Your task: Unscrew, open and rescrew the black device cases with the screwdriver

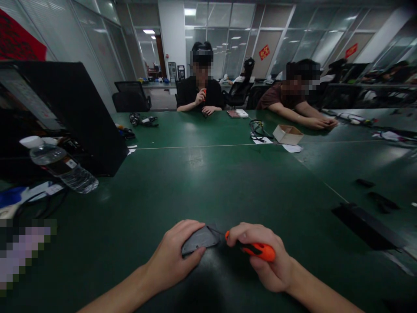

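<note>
Near the front edge of the green table (195, 178), my left hand (177, 250) grips a small flat grey casing (203, 238) from its left side. Fingers lie along its far edge and the thumb along the near edge. A small dark dot shows on its upper face; its exact kind is unclear. My right hand (269, 256) is wrapped round the orange and black handle of a screwdriver (260, 251). Its thin dark shaft points left and reaches the casing's far right part. Whether the tip sits in a hole I cannot tell.
A black computer case (97, 121) and a leaning water bottle (65, 165) stand at the left. A black box-like part (368, 226) lies at the right. Across the table are cables (257, 128), an open cardboard box (288, 134) and two people, one holding an orange screwdriver (204, 93).
</note>
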Motion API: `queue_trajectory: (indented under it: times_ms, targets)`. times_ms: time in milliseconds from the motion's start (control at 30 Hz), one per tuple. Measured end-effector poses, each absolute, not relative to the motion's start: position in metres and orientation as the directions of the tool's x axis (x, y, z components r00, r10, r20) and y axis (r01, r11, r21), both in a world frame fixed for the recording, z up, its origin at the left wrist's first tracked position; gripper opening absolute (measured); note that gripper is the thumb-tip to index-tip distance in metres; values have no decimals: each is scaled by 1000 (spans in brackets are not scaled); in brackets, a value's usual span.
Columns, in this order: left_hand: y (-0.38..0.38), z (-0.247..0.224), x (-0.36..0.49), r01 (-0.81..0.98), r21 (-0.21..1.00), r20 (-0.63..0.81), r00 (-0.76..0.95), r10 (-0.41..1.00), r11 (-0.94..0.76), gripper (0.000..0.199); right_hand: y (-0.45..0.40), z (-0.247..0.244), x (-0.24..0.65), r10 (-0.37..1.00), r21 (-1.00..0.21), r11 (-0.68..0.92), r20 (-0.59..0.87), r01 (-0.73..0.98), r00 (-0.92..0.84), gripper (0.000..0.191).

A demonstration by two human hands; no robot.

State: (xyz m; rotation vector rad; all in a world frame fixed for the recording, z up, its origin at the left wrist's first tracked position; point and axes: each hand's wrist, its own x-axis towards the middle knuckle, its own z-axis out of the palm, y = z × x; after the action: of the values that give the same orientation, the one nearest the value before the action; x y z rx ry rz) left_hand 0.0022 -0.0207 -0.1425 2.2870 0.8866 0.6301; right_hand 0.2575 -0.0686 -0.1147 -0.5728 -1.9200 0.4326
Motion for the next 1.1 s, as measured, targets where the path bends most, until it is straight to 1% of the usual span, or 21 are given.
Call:
queue_trajectory:
  times_ms: [100,233,333,467,600,667,767,800,867,967,1033,1100]
  targets:
    - [-23,-141,4,427,692,196,665,720,-582,42,-69,-118,259,644,-621,763,706,181,-295,28]
    - [-24,-140,5,438,701,178,656,733,-562,42,-64,-120,262,776,-770,626,596,126,-207,22]
    - [-26,-139,7,428,701,188,661,726,-571,42,-54,-109,260,838,-837,533,501,124,-215,18]
    - [-32,-139,13,373,694,219,705,674,-616,41,-39,-75,250,876,-863,447,370,235,-310,18]
    - [-34,-141,18,353,674,256,712,654,-649,40,-35,-47,240,868,-845,422,270,329,-417,20]
    - [-32,-143,18,356,648,266,722,638,-674,39,-37,-41,238,857,-811,452,281,370,-431,20]
    - [-27,-145,17,359,605,286,736,614,-711,41,-43,-45,236,838,-734,531,380,423,-392,22]
    - [-25,-145,17,359,594,289,740,607,-720,41,-44,-49,236,828,-707,557,428,436,-364,26]
    - [-23,-147,16,350,579,302,747,592,-737,41,-44,-60,233,799,-661,599,529,452,-286,39]
    - [-22,-149,14,354,533,313,762,568,-769,43,-40,-81,227,757,-648,629,636,430,-148,58]
    - [-22,-150,12,389,481,316,759,569,-786,45,-37,-94,223,737,-655,645,669,394,-95,60]
    - [-24,-151,11,414,447,322,753,574,-793,48,-33,-105,219,696,-633,691,712,349,-88,54]
